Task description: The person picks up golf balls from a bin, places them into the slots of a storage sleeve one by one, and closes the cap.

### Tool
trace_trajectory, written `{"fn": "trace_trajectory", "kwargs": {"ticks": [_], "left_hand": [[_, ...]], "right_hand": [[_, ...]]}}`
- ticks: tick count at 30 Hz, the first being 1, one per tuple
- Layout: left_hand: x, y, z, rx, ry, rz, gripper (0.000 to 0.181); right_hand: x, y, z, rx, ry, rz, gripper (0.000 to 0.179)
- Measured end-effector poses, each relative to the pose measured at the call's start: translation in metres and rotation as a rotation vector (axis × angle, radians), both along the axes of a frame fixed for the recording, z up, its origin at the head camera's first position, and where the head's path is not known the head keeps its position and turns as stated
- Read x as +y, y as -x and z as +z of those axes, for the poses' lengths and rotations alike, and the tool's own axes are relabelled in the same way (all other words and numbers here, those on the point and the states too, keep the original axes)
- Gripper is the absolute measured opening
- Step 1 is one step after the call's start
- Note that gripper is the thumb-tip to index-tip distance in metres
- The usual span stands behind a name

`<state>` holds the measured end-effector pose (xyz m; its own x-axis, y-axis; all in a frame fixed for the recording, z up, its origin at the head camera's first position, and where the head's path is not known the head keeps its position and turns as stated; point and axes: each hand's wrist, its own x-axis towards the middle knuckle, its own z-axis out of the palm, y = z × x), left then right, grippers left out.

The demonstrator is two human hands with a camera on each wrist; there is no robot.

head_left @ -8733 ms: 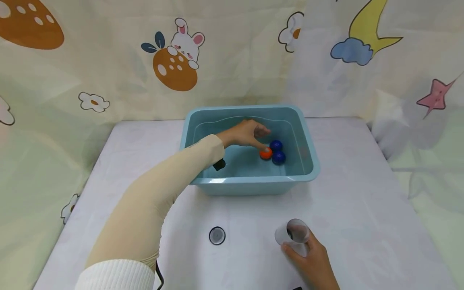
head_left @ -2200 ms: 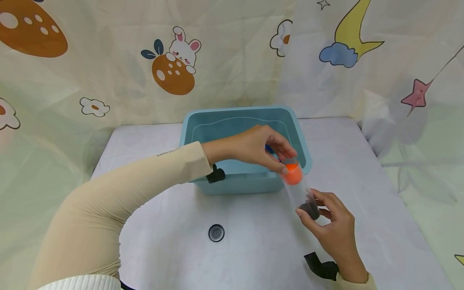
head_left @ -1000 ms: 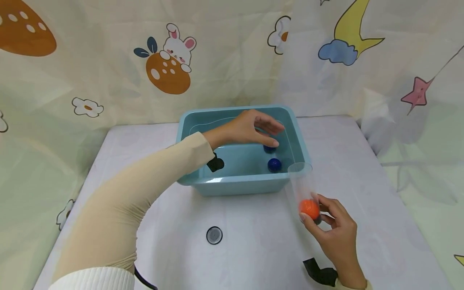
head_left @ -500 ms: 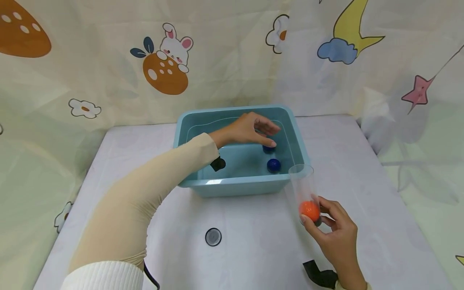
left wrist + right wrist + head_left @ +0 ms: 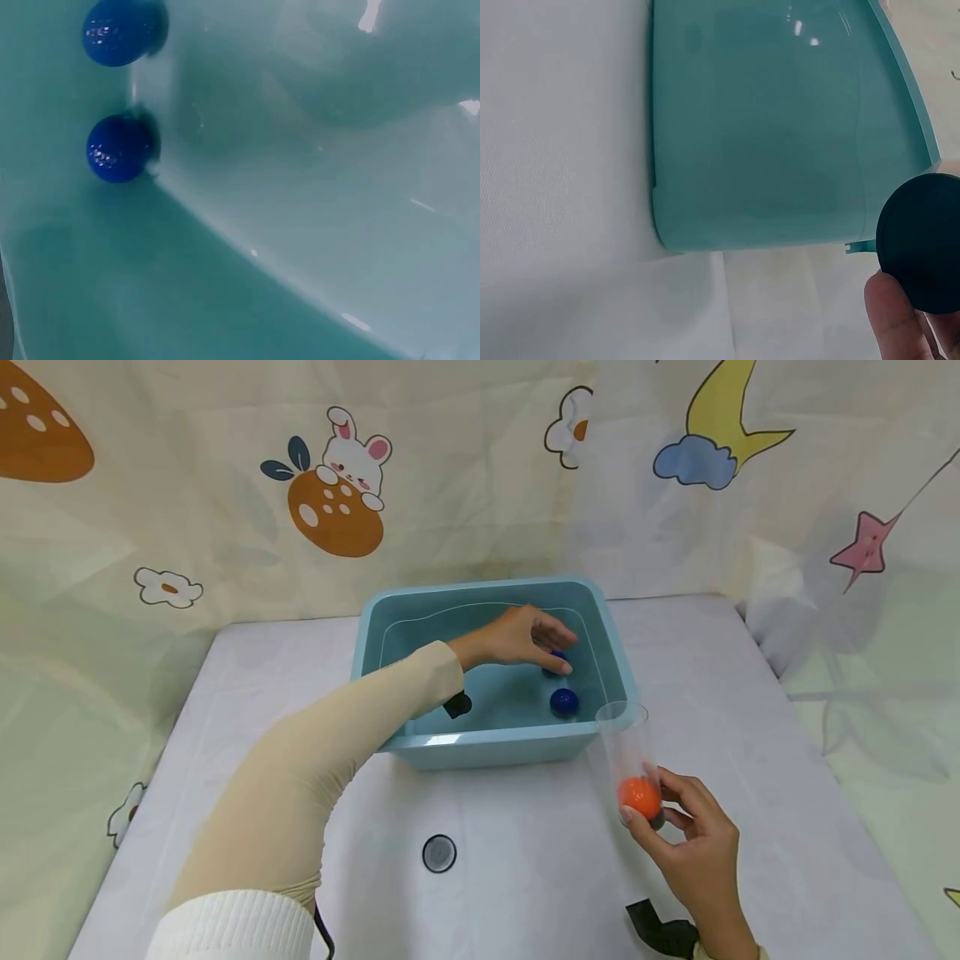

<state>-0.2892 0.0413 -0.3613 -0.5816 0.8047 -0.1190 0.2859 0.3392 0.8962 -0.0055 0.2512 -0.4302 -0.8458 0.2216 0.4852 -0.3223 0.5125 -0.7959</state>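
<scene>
My right hand (image 5: 693, 852) grips a clear plastic tube (image 5: 624, 739) near its lower end. An orange ball (image 5: 640, 797) sits at the bottom, just above the dark base; that round base (image 5: 922, 244) shows in the right wrist view beside my fingertips. Inside the light blue basin, my left hand (image 5: 517, 639) hovers with thumb and fingers spread apart. Its thumb partly covers one blue ball (image 5: 555, 663); whether they touch I cannot tell. A second blue ball (image 5: 564, 702) lies closer to the front wall. The left wrist view shows both balls and no fingers.
The basin (image 5: 487, 737) stands at the back of the white-covered table (image 5: 517, 877). A small round cap with a dark rim (image 5: 439, 853) lies in front of it. Behind hangs a printed cloth (image 5: 465, 468).
The orange ball went from the basin into the tube, dropping from its mouth to the bottom. My left hand returned to the basin and has lowered slightly beside the far blue ball.
</scene>
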Motion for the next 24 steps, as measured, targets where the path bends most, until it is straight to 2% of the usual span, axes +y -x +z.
{"fn": "trace_trajectory", "kwargs": {"ticks": [7,16,24], "left_hand": [[0.009,0.005,-0.014,0.007,0.007,-0.029,0.051],[0.010,0.012,-0.031,0.008,0.094,-0.081,0.051],[0.014,0.013,-0.037,-0.019,0.109,-0.107,0.051]], "right_hand": [[0.001,0.001,0.000,-0.008,0.008,-0.003,0.068],[0.003,0.000,-0.004,-0.004,0.019,-0.007,0.068],[0.006,0.000,-0.007,-0.010,0.019,-0.014,0.069]]}}
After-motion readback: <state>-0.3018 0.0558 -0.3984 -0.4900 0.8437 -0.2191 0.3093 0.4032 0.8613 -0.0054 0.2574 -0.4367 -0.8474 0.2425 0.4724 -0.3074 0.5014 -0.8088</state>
